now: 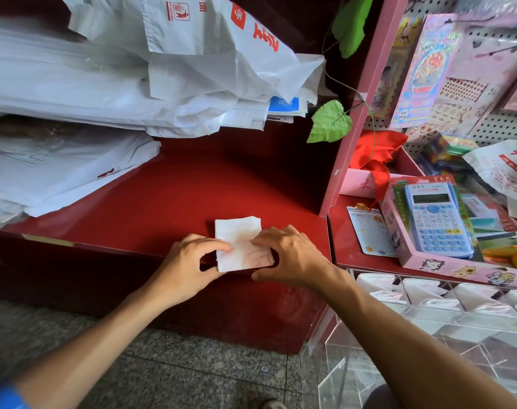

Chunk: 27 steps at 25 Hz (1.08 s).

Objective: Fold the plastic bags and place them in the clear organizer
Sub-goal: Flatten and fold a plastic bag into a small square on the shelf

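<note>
Bag [239,242], folded into a small square, lies at the near edge of the red counter [169,199], between both hands. Left hand [189,261] pinches its left edge; right hand [289,255] pinches its right edge.

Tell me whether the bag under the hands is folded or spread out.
Folded: the bag is a small, layered square on the red counter, pressed by the left hand and right hand.
</note>
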Each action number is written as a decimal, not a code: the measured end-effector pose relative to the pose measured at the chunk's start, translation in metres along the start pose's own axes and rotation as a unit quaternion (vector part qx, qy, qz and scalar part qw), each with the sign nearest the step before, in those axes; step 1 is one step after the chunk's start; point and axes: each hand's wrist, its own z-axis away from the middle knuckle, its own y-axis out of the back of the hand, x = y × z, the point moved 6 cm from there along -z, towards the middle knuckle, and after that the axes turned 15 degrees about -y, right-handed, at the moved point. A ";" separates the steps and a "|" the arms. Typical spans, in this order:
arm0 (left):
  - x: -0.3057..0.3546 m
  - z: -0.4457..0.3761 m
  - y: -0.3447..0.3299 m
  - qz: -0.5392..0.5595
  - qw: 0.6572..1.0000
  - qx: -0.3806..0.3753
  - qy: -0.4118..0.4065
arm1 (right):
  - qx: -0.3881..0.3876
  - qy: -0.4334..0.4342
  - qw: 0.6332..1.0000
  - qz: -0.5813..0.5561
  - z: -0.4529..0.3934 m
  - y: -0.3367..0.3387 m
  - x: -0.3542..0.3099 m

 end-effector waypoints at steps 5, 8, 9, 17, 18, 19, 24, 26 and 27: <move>-0.006 0.002 0.005 0.087 0.994 0.035 0.061 | 0.002 -0.016 0.979 -0.204 -0.002 0.008 0.006; -0.004 -0.001 0.006 0.161 0.981 0.066 0.089 | 0.002 -0.077 0.958 -0.275 -0.004 0.006 0.013; -0.003 -0.001 0.006 0.162 0.978 0.076 0.106 | 0.006 -0.095 0.954 -0.285 -0.004 0.006 0.014; -0.005 -0.005 -0.002 0.078 0.983 0.121 0.116 | 0.052 -0.201 0.947 -0.243 -0.013 0.003 0.012; -0.005 -0.005 -0.002 0.046 0.988 0.116 0.094 | 0.066 -0.180 0.959 -0.208 -0.012 0.004 0.009; -0.004 -0.005 -0.005 0.018 0.993 0.098 0.068 | 0.078 -0.148 0.970 -0.174 -0.011 0.005 0.005; 0.014 -0.008 -0.025 -0.172 0.982 -0.039 -0.065 | 0.012 -0.033 0.999 0.002 -0.001 0.001 -0.007; 0.020 -0.010 -0.027 -0.221 0.968 -0.056 -0.108 | 0.005 -0.001 0.998 0.057 0.006 0.002 -0.011; 0.024 -0.013 -0.027 -0.224 0.965 -0.052 -0.127 | 0.011 0.009 0.998 0.060 0.008 0.004 -0.012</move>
